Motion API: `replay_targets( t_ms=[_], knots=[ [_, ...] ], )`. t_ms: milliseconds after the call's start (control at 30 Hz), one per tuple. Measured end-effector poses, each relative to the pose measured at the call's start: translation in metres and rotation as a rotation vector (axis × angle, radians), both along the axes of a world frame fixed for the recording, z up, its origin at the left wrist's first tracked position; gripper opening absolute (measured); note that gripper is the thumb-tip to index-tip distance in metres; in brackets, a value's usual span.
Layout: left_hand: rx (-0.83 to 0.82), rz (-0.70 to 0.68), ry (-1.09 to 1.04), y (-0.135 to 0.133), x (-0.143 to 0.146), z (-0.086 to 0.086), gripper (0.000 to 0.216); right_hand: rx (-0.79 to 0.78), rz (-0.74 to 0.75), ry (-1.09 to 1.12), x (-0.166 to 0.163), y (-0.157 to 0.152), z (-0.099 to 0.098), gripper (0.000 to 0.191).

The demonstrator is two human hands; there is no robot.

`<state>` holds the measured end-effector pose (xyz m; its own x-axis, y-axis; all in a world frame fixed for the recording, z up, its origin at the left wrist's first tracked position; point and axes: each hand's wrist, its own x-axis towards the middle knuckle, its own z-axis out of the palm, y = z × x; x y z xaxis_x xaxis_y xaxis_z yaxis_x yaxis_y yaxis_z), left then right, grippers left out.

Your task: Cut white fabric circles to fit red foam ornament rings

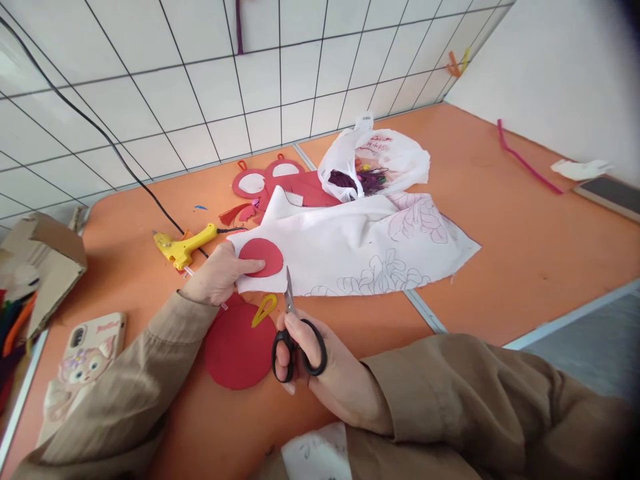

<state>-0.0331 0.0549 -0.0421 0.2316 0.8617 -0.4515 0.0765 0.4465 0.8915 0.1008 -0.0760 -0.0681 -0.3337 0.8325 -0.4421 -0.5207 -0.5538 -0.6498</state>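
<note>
Well, at the far left of the counter (525,267) a cardboard box (47,257) stands open, and near it a phone in a cartoon case (85,357) lies face down. Next comes the yellow glue gun (183,247), with its black cable going up along the tiled wall (200,80).

Just beside the gun is my left grip (217,273). Its fingers lie pressed flat on the small red disc (261,257) and hold it onto the near left corner of the white cloth (350,250). The thumb is hidden, so I cannot say if it pinches from below.

Nearer to me, a large red disc (235,353) and a yellow loop (264,309) lie on the counter.

My right grip (333,380) is closed through the black handles of the scissors (293,333). Their long axis runs almost straight away from me. The blades look nearly together, and the tips are at the near edge of the cloth, just right of the small red disc. So the disc lies ahead and slightly left of the blades, and the left grip is the one touching it.

Further right, the cloth spreads wide with printed flowers. Behind it are red cut shapes (280,180) and a white plastic bag (380,160). On the far right lie a pink strip (525,160) and a dark screen (610,197). The orange surface is flat, with open room there.
</note>
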Motion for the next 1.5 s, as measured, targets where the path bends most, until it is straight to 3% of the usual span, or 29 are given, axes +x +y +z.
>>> replay_targets(
  t_ms=[1100,1500],
  knots=[
    [-0.027,-0.041,-0.047,-0.0036,-0.0012,0.0037,0.029,-0.011,0.023,0.176,0.0035,0.0038,-0.0023,0.053],
    [-0.032,-0.060,-0.044,-0.0029,-0.0016,0.0025,0.028,0.034,0.004,0.128,0.0040,0.0057,-0.0040,0.051]
  ],
)
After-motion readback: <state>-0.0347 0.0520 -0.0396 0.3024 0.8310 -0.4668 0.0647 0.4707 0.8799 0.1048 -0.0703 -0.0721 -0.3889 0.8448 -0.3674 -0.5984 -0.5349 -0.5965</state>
